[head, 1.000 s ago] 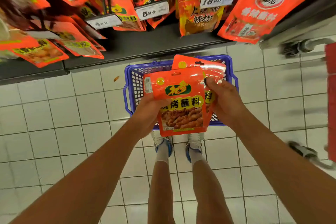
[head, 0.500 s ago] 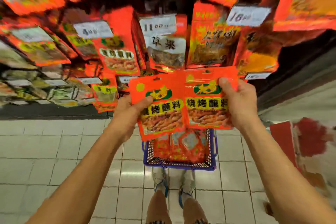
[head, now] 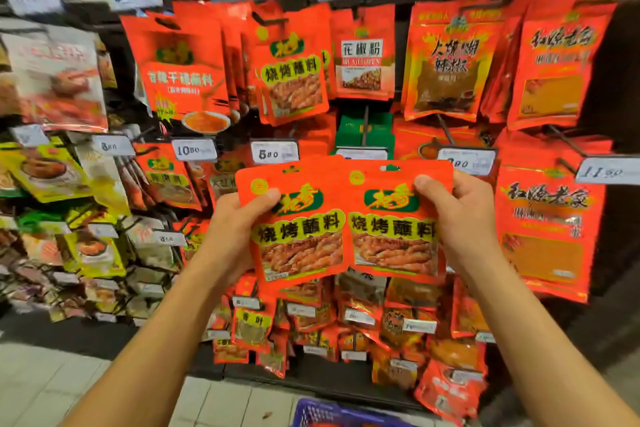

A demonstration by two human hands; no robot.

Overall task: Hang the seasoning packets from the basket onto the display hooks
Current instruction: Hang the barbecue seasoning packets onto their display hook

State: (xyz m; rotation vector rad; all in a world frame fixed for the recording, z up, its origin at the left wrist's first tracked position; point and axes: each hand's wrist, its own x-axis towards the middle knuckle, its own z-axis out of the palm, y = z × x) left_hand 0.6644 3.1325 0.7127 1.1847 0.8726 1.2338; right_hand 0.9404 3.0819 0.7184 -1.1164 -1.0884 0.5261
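Two matching red seasoning packets are held up side by side in front of the display. My left hand [head: 232,236] grips the left packet [head: 298,236] by its left edge, thumb on its front. My right hand [head: 460,218] grips the right packet [head: 394,229] by its right edge; this packet overlaps the left one slightly. A hook with the same red packets [head: 294,76] hangs above, in the upper row. Only the rim of the blue basket [head: 332,414] shows at the bottom edge, on the floor.
The rack is packed with hanging packets on metal hooks, with white price tags [head: 273,151] at the hook ends. Larger red packets [head: 547,229] hang to the right, yellow and mixed ones [head: 83,246] to the left. White tiled floor [head: 48,388] lies below left.
Both hands lifted the two packets from over the basket up to the display and spread them apart. My view tilted up from the floor to the hooks; the basket dropped to the frame's bottom.
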